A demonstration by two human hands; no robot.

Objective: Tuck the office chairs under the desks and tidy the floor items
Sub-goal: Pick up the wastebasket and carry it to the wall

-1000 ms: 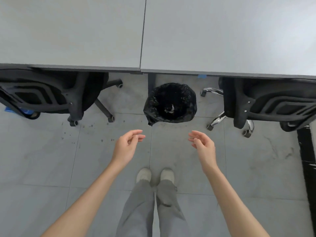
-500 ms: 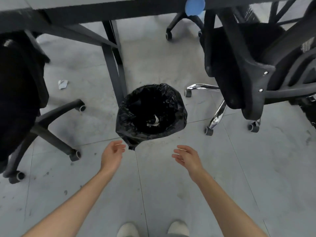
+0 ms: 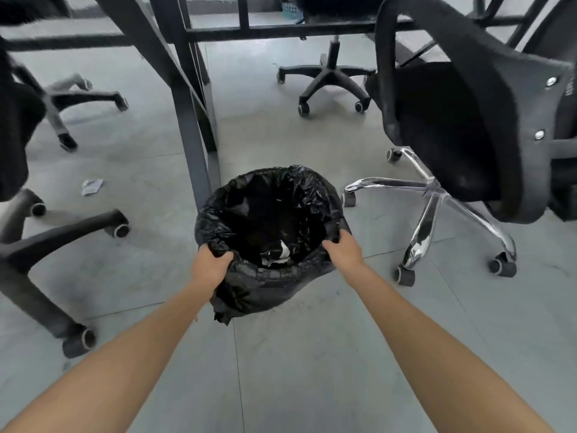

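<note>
1. Head view: a person's left hand [image 3: 209, 266] and right hand [image 3: 343, 249] both grasp the near rim of a black-lined bin [image 3: 268, 239] standing on the floor [image 3: 312, 354] beside a bench leg [image 3: 190, 145].
2. The step appears to be tidying the bin; next, it likely needs sliding in under the bench.
3. A paper scrap [image 3: 91, 186] lies loose on the left. The chairs are cut off; the bin's contents are unclear.

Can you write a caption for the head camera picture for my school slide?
Both hands, left hand and right hand, grip the rim of a black-lined trash bin between office chairs.
</note>
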